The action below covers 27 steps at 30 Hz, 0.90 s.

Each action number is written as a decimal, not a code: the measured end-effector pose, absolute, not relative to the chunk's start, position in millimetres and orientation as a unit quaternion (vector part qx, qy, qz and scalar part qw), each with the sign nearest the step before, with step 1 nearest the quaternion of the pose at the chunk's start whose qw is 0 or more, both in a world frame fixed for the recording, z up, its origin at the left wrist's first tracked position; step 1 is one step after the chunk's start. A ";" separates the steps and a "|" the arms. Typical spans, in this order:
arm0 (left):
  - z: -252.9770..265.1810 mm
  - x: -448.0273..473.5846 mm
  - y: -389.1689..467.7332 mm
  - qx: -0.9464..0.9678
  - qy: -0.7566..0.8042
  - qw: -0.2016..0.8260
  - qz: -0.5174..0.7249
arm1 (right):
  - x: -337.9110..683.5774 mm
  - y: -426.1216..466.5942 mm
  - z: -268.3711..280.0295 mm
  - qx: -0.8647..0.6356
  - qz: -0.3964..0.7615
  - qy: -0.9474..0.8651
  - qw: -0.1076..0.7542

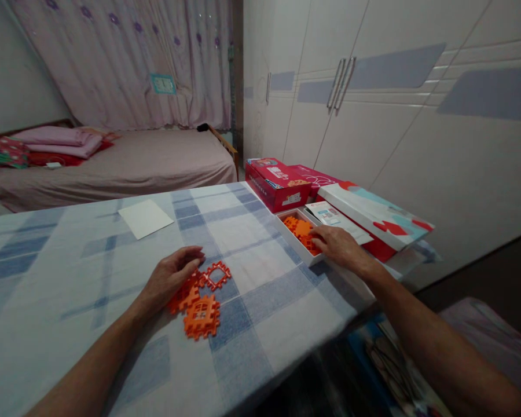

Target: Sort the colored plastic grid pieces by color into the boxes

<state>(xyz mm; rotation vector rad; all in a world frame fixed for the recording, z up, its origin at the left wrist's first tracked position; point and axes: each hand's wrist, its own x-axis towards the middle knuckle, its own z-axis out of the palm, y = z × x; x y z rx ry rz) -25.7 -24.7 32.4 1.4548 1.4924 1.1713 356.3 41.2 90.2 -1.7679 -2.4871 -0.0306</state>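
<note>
My left hand lies at the table's middle with fingers loosely stretched out, holding nothing. Beneath and beside it are orange toothed plastic building pieces: a solid one partly covered by the hand, one with a window pattern, and a red-orange open frame. My right hand reaches over the near side of a shallow white box. Its fingers are bent down and pinched on an orange building piece among several others; the fingertips are partly hidden.
Behind the white box stands a red carton. A printed leaflet and a larger white-and-red box lie to its right. A blank white card rests on the checked tablecloth. Beyond are a bed and wardrobe.
</note>
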 end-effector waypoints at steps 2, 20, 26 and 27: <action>29.9 -26.9 -24.2 0.575 0.576 0.360 0.457 | 352.0 37.0 93.7 -0.578 -0.044 -0.813 0.059; 30.6 -23.3 -24.4 0.514 0.550 0.421 0.505 | 172.4 8.5 56.4 -0.227 0.146 -0.957 0.105; 26.1 -27.1 -22.5 0.526 0.561 0.412 0.489 | 206.7 13.4 72.4 -0.275 0.111 -0.935 0.194; 25.0 -28.1 -22.1 0.532 0.564 0.406 0.484 | 219.8 16.7 78.4 -0.297 0.098 -0.924 0.222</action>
